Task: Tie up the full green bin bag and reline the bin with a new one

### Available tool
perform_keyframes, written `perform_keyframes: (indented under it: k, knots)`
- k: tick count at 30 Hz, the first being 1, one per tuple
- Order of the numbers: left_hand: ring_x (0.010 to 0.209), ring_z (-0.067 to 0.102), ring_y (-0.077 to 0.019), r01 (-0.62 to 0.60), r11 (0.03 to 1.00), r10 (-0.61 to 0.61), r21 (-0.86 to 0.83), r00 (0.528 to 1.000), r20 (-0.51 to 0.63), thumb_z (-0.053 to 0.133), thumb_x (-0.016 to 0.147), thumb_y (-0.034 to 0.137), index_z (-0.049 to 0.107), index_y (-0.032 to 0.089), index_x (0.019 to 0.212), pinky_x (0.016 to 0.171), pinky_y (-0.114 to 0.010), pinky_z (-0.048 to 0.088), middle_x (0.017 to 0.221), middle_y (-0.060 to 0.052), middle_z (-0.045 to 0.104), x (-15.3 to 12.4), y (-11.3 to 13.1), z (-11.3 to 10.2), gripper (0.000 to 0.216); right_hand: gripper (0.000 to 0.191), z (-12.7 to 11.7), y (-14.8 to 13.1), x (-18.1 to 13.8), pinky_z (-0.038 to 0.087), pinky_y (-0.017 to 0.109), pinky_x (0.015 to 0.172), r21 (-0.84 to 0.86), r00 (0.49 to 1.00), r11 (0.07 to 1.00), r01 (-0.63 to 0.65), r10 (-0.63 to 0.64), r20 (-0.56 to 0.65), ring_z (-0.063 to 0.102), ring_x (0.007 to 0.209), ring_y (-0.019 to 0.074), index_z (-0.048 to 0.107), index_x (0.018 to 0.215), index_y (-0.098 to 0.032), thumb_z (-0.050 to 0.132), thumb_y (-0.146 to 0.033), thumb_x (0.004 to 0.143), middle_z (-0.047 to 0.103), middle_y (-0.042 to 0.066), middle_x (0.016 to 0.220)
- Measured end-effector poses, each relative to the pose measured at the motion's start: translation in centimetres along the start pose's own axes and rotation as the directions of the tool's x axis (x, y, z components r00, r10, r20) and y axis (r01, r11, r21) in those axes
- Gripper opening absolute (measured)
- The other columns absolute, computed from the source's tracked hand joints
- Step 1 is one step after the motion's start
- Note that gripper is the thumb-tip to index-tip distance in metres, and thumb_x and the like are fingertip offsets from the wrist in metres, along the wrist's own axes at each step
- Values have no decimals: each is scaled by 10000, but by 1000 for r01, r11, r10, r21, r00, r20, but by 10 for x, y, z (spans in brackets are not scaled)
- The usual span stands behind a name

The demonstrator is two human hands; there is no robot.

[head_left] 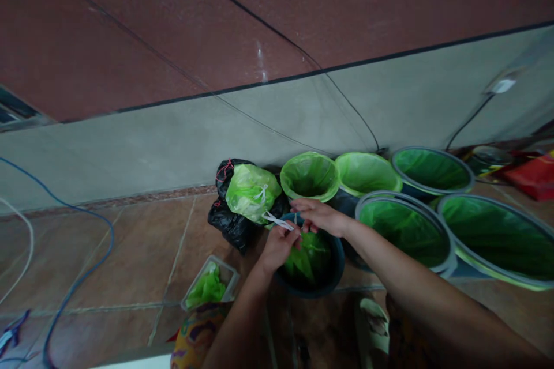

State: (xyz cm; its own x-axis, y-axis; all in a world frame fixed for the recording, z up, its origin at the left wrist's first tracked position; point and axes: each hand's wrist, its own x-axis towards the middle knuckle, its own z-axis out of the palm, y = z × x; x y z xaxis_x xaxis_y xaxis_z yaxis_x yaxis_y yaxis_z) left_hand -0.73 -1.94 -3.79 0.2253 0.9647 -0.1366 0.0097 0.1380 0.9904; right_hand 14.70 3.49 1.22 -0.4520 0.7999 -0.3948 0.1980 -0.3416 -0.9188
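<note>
My left hand is closed, pinching a white drawstring above a dark blue bin. Close beside it, my right hand reaches over the bin's rim, its lower fingers bent at the string and its upper fingers stretched further out. Under both hands, a green plastic bag sits inside the bin. A tied light green bag with a white knotted string rests on black bags just beyond.
Several bins with green liners stand to the right, including a near grey-rimmed bin. A clear tray of folded green bags lies left. A blue hose crosses the tiled floor. A red object sits far right by the wall.
</note>
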Motion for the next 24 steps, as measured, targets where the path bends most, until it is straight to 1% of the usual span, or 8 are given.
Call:
perform_keyframes:
  k: [2,4,8,11,15,19,22,24]
  knots:
    - [525,549,-115,-9,1000,9,13,1000,28,609,791,445,577,173,723,520,-237,438,648,-10,631,1,1,-1,282,390,3,4,-3,363,197,450,-271,981,959,76,-24,191,554,534,95,598,1095,-190,472,-80,743,678,20,847]
    - [499,544,-112,-5,999,4,40,1000,4,600,796,408,582,177,730,502,-235,432,631,-5,628,1,3,-2,241,291,3,7,-3,376,210,509,-484,956,853,194,-55,286,544,561,107,655,932,-164,458,-74,738,646,3,708]
    - [466,561,-118,98,995,-90,36,982,-167,628,738,277,595,173,724,488,-236,414,613,0,642,0,9,-3,109,198,0,7,-2,338,230,559,-722,972,651,236,-158,175,513,604,115,688,720,-143,507,-183,788,620,14,645]
    - [509,591,-132,151,982,-177,-115,945,-275,677,663,240,588,168,693,530,-243,430,589,4,642,-1,10,-2,119,248,-1,4,-4,321,229,537,-722,979,661,203,-157,132,505,569,110,694,698,-141,527,-283,815,605,11,603]
    - [587,592,-124,103,974,-165,-203,935,-315,738,587,248,583,159,629,606,-251,445,644,-5,669,-3,7,-3,184,241,-1,3,-9,347,219,496,-662,976,738,133,19,217,523,494,106,674,671,-153,540,-304,802,602,2,573]
    - [661,581,-132,42,992,-5,118,955,-297,692,619,201,599,172,615,662,-256,433,664,5,647,-4,9,-6,98,230,-3,5,-7,359,225,511,-755,982,652,71,89,169,547,522,121,671,640,-160,550,-279,795,629,17,583]
    - [656,543,-131,-6,915,116,404,962,-248,637,679,179,617,189,654,647,-250,407,648,16,607,-5,15,-6,33,205,-3,8,-2,391,250,610,-839,992,530,126,-62,109,613,691,169,717,714,-162,535,-219,788,697,55,713]
    - [657,536,-132,-52,886,171,460,960,-221,603,718,177,607,195,674,651,-249,408,652,16,593,-5,17,-4,48,234,-1,10,1,410,259,688,-827,983,537,167,-152,99,631,815,189,738,816,-173,507,-162,779,725,64,832]
